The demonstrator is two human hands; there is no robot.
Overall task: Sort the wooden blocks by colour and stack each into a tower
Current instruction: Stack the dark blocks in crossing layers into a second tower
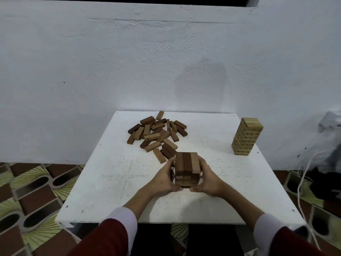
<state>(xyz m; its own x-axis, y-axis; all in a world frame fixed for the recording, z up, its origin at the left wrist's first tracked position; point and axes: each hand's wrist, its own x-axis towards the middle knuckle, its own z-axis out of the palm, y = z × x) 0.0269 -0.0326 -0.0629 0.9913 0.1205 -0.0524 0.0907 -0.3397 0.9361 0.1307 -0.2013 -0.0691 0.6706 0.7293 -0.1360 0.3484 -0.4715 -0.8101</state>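
Note:
A short tower of brown blocks (187,168), several layers high, stands near the middle of the white table (114,183). My left hand (163,179) presses its left side and my right hand (209,180) presses its right side, thumbs at the base. Behind it, a loose pile of dark and mid-brown blocks (156,133) lies scattered toward the table's far edge. A tall tower of pale blocks (246,138) stands upright at the far right of the table.
A white wall (166,61) rises just behind the table. Patterned floor tiles (33,191) show on the left. A white cable (302,182) and dark and grey items (330,145) lie on the floor to the right.

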